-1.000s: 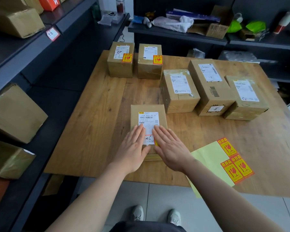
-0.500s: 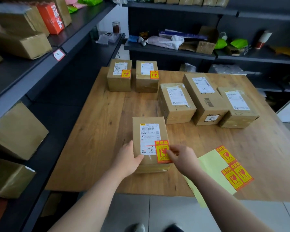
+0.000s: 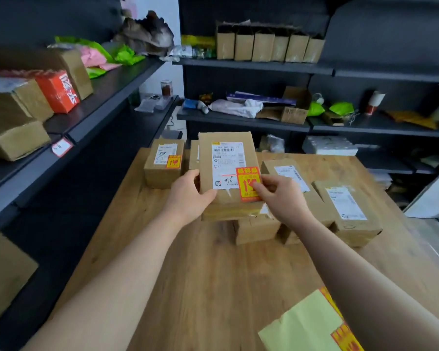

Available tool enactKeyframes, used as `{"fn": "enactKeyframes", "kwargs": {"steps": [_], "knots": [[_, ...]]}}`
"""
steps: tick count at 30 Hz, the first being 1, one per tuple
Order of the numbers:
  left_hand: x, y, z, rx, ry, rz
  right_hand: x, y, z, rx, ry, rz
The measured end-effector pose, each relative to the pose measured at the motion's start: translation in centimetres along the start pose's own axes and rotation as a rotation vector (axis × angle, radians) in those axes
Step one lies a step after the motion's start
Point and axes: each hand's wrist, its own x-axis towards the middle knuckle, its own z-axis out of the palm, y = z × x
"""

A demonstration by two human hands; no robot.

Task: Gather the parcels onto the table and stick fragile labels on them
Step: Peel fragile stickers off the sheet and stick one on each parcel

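Observation:
I hold a brown cardboard parcel [image 3: 226,145] lifted above the wooden table [image 3: 208,269]. A white shipping label and an orange-and-yellow fragile label [image 3: 246,181] are on its top face. My left hand [image 3: 190,196] grips its left edge. My right hand [image 3: 281,196] holds its right edge, thumb on the fragile label. A labelled parcel [image 3: 162,163] stands at the table's far left, another is mostly hidden behind the lifted one. Three parcels without fragile labels lie to the right, the nearest one [image 3: 352,214] in plain sight.
A yellow sticker sheet [image 3: 307,325] with remaining fragile labels lies at the table's near right corner. Dark shelves [image 3: 107,95] on the left carry brown boxes and an orange box [image 3: 57,91]. The back shelves [image 3: 251,65] hold paper bags and clutter.
The fragile label went from being pressed down to stuck on the parcel. Both hands took the parcel by its sides and lifted it up and away from me. My view tilted upward.

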Motion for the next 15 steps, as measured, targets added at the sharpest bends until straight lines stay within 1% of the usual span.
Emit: {"fn": "enactKeyframes", "kwargs": {"steps": [4, 6, 12, 15], "knots": [[8.0, 2.9, 1.7, 0.008, 0.009, 0.040, 7.3, 0.7, -2.7, 0.003, 0.029, -0.040], [12.4, 3.9, 3.2, 0.006, 0.000, 0.039, 11.6, 1.9, -3.9, -0.029, 0.038, -0.031], [22.8, 3.5, 7.6, 0.110, -0.037, 0.008, 21.5, 6.3, -4.4, -0.111, 0.019, 0.001], [26.7, 2.2, 9.7, 0.166, -0.051, -0.031, 25.8, 9.0, -3.4, -0.162, -0.035, 0.033]]}}
